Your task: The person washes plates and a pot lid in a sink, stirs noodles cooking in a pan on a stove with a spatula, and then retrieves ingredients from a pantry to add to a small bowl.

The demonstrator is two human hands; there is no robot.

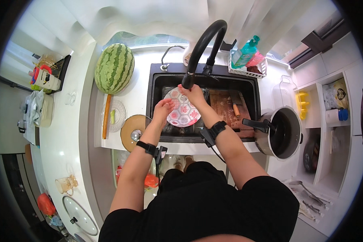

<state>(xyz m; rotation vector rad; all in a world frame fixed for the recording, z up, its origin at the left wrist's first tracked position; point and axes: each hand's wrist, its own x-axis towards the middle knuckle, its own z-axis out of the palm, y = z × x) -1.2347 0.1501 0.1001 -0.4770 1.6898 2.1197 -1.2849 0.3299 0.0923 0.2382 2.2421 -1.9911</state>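
In the black sink [152,90] lies a round plate [184,113] with a red and grey hexagon pattern. My left hand [163,110] is over the plate's left edge, its fingers loosely bent and nothing seen in them. Directly under the spout of the black faucet [210,28], my right hand [195,93] reaches across the plate's upper part. The spout hides some of its fingers, so whether it touches the spout is unclear. To the right of the plate, a cleaver [236,109] with a wooden handle rests on a wet wooden cutting board [219,106].
A watermelon [115,68], a wooden rod [106,121], a glass dish [121,110] and a pot lid [127,133] occupy the left counter. A deep pot [290,133] stands right of the sink. Behind it, a white basket [245,72] holds a soap bottle [243,54].
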